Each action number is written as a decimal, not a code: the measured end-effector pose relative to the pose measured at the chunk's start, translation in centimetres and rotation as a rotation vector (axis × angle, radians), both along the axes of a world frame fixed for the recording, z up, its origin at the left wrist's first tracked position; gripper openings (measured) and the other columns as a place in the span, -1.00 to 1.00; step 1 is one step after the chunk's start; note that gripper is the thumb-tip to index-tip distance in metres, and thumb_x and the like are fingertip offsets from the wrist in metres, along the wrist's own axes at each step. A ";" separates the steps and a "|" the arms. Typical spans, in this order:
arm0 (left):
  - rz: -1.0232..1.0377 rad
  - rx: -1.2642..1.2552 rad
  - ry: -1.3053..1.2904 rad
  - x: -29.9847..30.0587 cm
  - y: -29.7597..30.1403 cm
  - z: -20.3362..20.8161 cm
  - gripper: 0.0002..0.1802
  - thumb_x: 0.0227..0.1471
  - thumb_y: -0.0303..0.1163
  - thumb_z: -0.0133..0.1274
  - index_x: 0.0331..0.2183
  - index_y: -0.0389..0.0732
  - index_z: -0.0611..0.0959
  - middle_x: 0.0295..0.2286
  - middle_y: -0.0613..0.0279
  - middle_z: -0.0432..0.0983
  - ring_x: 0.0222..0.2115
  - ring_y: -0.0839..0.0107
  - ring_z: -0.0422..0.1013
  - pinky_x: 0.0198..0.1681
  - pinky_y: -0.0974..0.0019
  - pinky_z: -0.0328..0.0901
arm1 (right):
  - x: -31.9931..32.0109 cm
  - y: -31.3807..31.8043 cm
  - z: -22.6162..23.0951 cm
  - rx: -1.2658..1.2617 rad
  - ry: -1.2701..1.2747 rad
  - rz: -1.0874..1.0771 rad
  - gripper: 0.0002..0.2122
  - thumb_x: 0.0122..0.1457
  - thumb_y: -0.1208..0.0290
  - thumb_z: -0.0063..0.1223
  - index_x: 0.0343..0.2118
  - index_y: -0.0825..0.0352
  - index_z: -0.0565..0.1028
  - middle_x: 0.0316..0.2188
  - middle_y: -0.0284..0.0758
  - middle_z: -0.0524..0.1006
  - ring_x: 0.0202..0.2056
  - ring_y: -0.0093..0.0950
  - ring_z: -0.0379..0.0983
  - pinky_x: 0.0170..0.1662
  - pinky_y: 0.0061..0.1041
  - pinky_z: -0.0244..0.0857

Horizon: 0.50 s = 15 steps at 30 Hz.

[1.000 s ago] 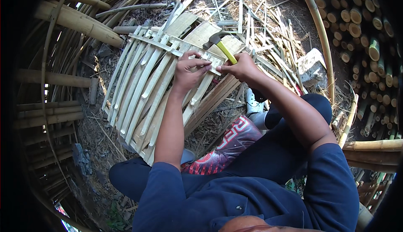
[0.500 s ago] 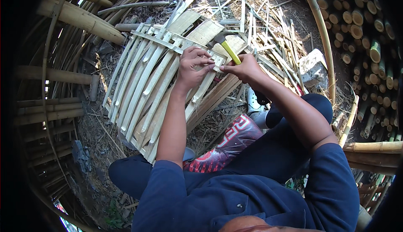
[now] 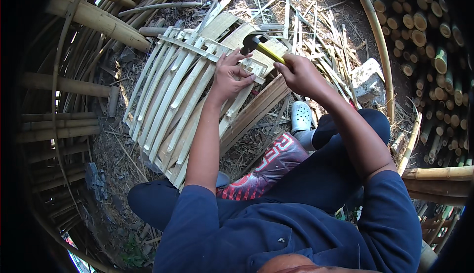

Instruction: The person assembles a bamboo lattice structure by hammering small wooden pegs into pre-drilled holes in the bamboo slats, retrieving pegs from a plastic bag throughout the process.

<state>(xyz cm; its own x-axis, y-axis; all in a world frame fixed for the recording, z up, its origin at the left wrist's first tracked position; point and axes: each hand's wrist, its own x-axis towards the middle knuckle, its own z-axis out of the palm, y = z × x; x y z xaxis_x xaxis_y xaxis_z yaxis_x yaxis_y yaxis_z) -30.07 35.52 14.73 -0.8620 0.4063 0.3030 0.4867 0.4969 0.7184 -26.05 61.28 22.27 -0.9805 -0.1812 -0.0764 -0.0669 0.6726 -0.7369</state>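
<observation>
A long pale crosswise strip [image 3: 185, 47] lies over a row of curved, peeled bamboo slats [image 3: 174, 93]. Near its right end, my left hand [image 3: 231, 78] is closed on the strip, thumb and fingers bent around it; whether a nail is also pinched there is too small to tell. My right hand [image 3: 299, 74] grips the yellow handle of a claw hammer [image 3: 269, 52]. The hammer's dark head is raised just above and beside my left fingers, apart from the strip.
Wide flat boards [image 3: 217, 27] lie under the slats, and a thick plank [image 3: 256, 112] runs along their right side. Loose bamboo strips [image 3: 321, 51] litter the ground beyond. A pale stone block [image 3: 368, 80] and stacked bamboo poles [image 3: 419, 36] stand at right. A red printed sack [image 3: 266, 167] lies by my legs.
My right hand has left the strip's end and moved up and right, turning the hammer so its head swings near my left hand. My left hand has stayed at the strip.
</observation>
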 end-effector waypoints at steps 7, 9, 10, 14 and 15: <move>0.045 -0.097 0.002 -0.3 -0.1 -0.6 -0.61 -0.12 -0.02 0.40 -0.62 -0.12 0.69 0.05 0.15 0.59 0.31 0.17 0.25 0.43 -0.15 -0.18 | 2.0 0.4 0.6 -0.045 0.087 0.085 -0.69 0.30 0.16 0.16 -0.29 0.38 0.60 -0.48 -0.02 0.59 -0.39 -0.02 0.56 -0.30 -0.09 0.36; 0.044 -0.083 0.015 -0.2 0.0 -0.5 -0.61 -0.12 -0.01 0.40 -0.61 -0.12 0.69 0.03 0.13 0.60 0.31 0.17 0.25 0.43 -0.14 -0.17 | 1.9 -0.5 0.8 0.058 -0.035 0.034 -0.66 0.28 0.13 0.18 -0.31 0.39 0.62 -0.49 -0.02 0.59 -0.40 -0.04 0.58 -0.30 -0.11 0.38; 0.047 -0.073 0.020 -0.2 -0.1 -0.5 -0.62 -0.13 -0.02 0.41 -0.61 -0.12 0.69 0.03 0.13 0.60 0.31 0.18 0.25 0.43 -0.14 -0.17 | 1.8 -1.1 0.7 0.109 -0.097 0.009 -0.64 0.28 0.11 0.19 -0.32 0.40 0.63 -0.50 -0.02 0.60 -0.40 -0.05 0.59 -0.30 -0.12 0.39; 0.075 -0.113 0.029 -0.3 -0.5 -1.1 -0.67 -0.15 -0.07 0.42 -0.58 -0.11 0.71 0.02 0.17 0.61 0.30 0.21 0.26 0.43 -0.13 -0.17 | 1.5 -3.8 -3.4 -0.091 -0.121 -0.148 -0.46 0.09 -0.11 0.33 -0.33 0.45 0.68 -0.57 -0.06 0.61 -0.47 -0.17 0.63 -0.32 -0.20 0.44; 0.062 -0.079 0.016 -0.1 -0.1 -0.6 -0.73 -0.16 -0.14 0.42 -0.59 -0.08 0.71 0.04 0.24 0.61 0.29 0.22 0.27 0.44 -0.12 -0.18 | 1.6 -4.4 -3.9 -0.167 -0.051 -0.187 -0.48 0.06 -0.08 0.37 -0.31 0.44 0.68 -0.59 -0.10 0.61 -0.49 -0.26 0.64 -0.34 -0.25 0.45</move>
